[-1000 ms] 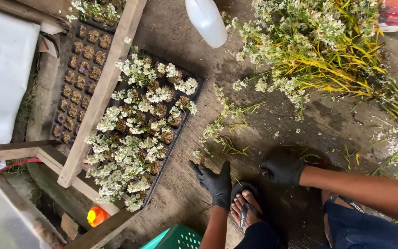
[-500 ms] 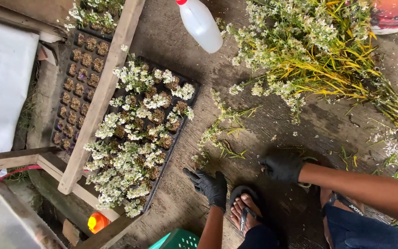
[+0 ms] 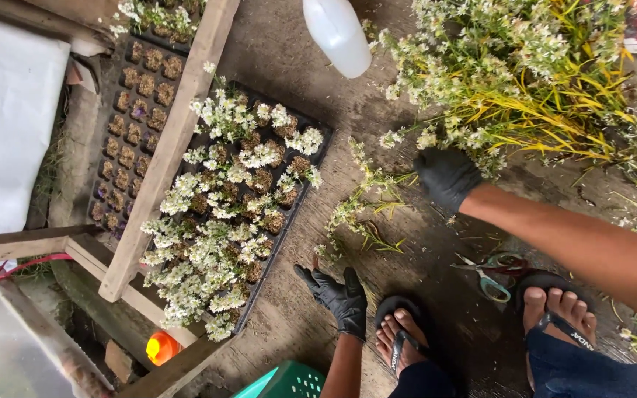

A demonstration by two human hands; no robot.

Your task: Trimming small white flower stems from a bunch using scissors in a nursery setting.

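Both my hands wear black gloves. My left hand rests low on the wet wooden floor, fingers apart, holding nothing, just right of the black seedling tray filled with white-flowered cuttings. My right hand is stretched forward to the edge of the big pile of white-flowered, yellow-green stems; whether it grips a stem I cannot tell. A few loose cut sprigs lie between the two hands. Scissors with green handles lie on the floor by my right foot.
A white plastic bottle lies at the top. A second tray of soil plugs sits behind a wooden plank. My feet in sandals are at the bottom. A green crate and an orange cap are at lower left.
My right hand has left the floor near my foot and reached up to the flower pile, uncovering the scissors. My left hand has stayed in place.
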